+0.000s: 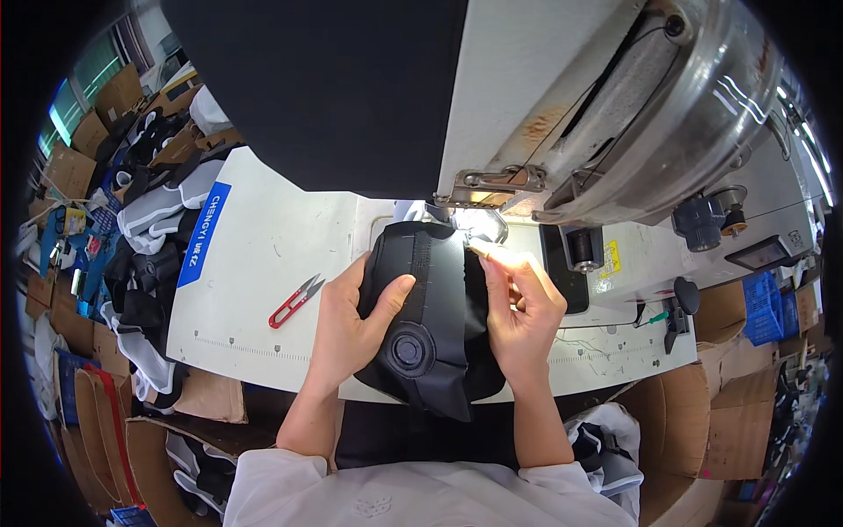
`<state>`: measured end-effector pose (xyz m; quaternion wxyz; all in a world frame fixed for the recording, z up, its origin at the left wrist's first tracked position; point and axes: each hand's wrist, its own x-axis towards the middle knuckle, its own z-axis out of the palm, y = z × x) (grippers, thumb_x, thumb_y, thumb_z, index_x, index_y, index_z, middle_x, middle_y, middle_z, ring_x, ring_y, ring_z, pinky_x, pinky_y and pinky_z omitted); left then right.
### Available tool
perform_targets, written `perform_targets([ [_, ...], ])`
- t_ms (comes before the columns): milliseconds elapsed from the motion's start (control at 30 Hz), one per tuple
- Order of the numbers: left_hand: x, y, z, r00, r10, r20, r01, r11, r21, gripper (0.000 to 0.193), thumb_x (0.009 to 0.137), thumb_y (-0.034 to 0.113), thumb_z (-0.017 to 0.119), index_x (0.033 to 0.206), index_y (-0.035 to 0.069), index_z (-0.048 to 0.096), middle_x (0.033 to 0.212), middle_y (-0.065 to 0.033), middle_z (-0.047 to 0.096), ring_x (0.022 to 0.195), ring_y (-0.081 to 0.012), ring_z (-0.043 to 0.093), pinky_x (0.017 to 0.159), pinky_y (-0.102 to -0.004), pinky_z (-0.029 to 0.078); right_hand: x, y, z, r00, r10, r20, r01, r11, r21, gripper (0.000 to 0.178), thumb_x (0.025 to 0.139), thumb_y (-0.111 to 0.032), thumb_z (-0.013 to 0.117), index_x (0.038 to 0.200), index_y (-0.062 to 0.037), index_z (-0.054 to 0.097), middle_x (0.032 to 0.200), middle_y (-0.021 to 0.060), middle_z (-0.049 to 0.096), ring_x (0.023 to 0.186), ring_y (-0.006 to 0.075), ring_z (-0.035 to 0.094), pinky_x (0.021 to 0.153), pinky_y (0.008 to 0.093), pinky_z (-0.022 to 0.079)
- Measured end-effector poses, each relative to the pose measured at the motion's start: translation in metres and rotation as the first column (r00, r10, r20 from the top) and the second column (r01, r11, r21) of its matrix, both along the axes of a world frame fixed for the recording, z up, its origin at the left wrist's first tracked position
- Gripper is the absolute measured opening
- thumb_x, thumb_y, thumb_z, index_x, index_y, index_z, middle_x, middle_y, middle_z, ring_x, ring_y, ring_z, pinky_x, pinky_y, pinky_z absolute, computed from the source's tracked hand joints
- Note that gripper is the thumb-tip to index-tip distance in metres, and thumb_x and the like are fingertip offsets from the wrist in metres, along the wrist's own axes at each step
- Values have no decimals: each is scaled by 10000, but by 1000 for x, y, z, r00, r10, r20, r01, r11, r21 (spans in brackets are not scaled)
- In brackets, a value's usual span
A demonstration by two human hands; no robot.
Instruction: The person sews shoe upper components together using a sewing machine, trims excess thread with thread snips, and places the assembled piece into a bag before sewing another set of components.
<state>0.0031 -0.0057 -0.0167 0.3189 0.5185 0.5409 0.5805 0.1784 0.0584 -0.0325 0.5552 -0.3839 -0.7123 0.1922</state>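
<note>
A black sewn piece (443,307) with a ridged strip and a round, ringed disc on its face lies bent on the white machine table, its far end beneath the sewing machine head (492,180). My left hand (356,316) is closed on its left side, thumb on top and fingers underneath. At the far right edge of the piece, close to the lit needle area (481,224), my right hand (522,303) makes a pinch with thumb and forefinger. Glare blurs those fingertips. Red-handled thread snips (297,301) rest on the table left of my left hand.
Black and white sewn parts (154,220) are heaped beyond the table's left edge. Cardboard boxes (663,422) stand at both sides below the table. The machine body (650,237) fills the right, with a bobbin winder (733,211). Loose threads (601,349) lie near the right edge.
</note>
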Motion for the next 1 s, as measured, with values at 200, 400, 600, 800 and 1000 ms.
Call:
perform_targets([
  [200,-1,2,-1,1000,-4,4,4,1000,-21,222,950,122,633,1064,-68,620,835,-61,668,731,-85,574,671,-233,491,3,3,-2,998,56,-6,-56,998,-2,129,924,-5,641,1021,21,721,821,74,641,641,65,520,518,205,402],
  [400,-3,5,1,1000,-1,1,1,1000,-14,232,950,127,633,1067,-73,619,847,-69,676,739,-91,586,676,-234,497,1,5,1,998,54,33,-53,997,-53,132,917,23,628,1013,28,718,803,89,643,661,89,552,538,219,418],
  [600,-5,8,3,1000,-7,-9,7,1000,-12,243,951,136,631,1068,-77,616,848,-74,678,739,-94,595,670,-233,498,-1,3,4,995,-10,99,8,1000,21,159,898,51,615,1017,20,717,823,126,665,675,173,608,613,265,457],
  [800,-8,9,7,999,-31,-15,31,999,-34,246,953,139,628,1068,-79,617,844,-70,676,724,-92,592,660,-234,495,-2,0,4,991,-44,126,47,999,-20,162,898,57,612,1019,19,714,837,129,675,697,179,628,627,268,466],
  [1000,-11,12,8,998,-40,-49,38,999,-33,253,951,147,634,1061,-80,621,832,-64,673,722,-90,586,660,-237,495,-3,-2,5,985,-63,158,71,997,-43,167,899,52,615,1028,9,711,844,131,678,698,183,633,631,268,472],
])
